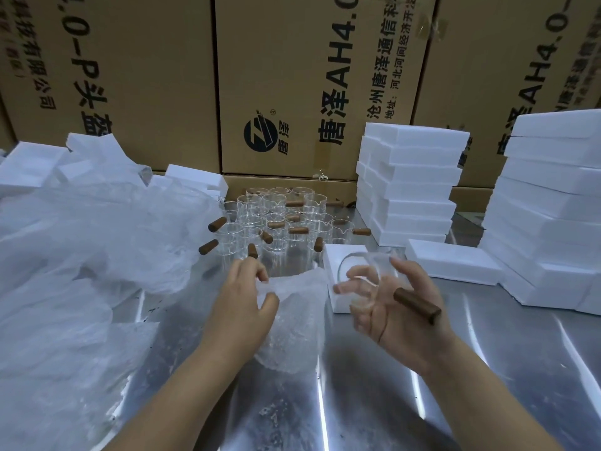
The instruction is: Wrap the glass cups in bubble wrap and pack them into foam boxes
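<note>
A glass cup with a brown handle lies tilted in the right hand, fingers curled around it, above an open foam box. The left hand pinches a bubble wrap sheet on the table. Behind stand more cups, too crowded to count, two foam stacks and cardboard boxes printed "AH4.0".

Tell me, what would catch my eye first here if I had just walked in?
Probably the right hand at centre, holding a clear glass cup with a brown wooden handle, while the left hand grips a sheet of bubble wrap. Behind them stands a cluster of glass cups, with white foam boxes stacked to the right.
</note>
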